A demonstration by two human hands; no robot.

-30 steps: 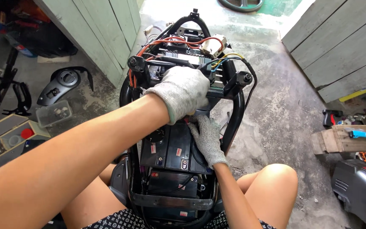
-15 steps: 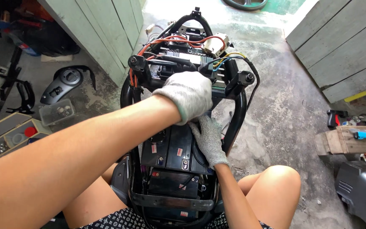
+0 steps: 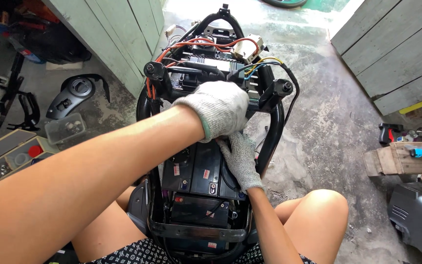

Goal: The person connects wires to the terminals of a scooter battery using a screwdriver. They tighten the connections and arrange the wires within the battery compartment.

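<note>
- At centre frame, the black tubular scooter frame [image 3: 274,127] holds black box-shaped batteries [image 3: 196,168] in its open bay.
- The gloved left hand [image 3: 218,110] is curled narrow over the bay's upper end; whether it grips anything, I cannot tell.
- The gloved right hand [image 3: 240,159] lies flat and open, touching the batteries.
- Far left, a clear plastic box [image 3: 65,128] holds small parts.
- Since the earlier frame, both hands keep their places.

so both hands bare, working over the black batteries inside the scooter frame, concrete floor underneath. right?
Not quite: the hands are not bare. The head view shows the left hand and right hand both in grey knit gloves. The rest holds: they work over the black batteries inside the scooter frame, concrete floor underneath.
</note>
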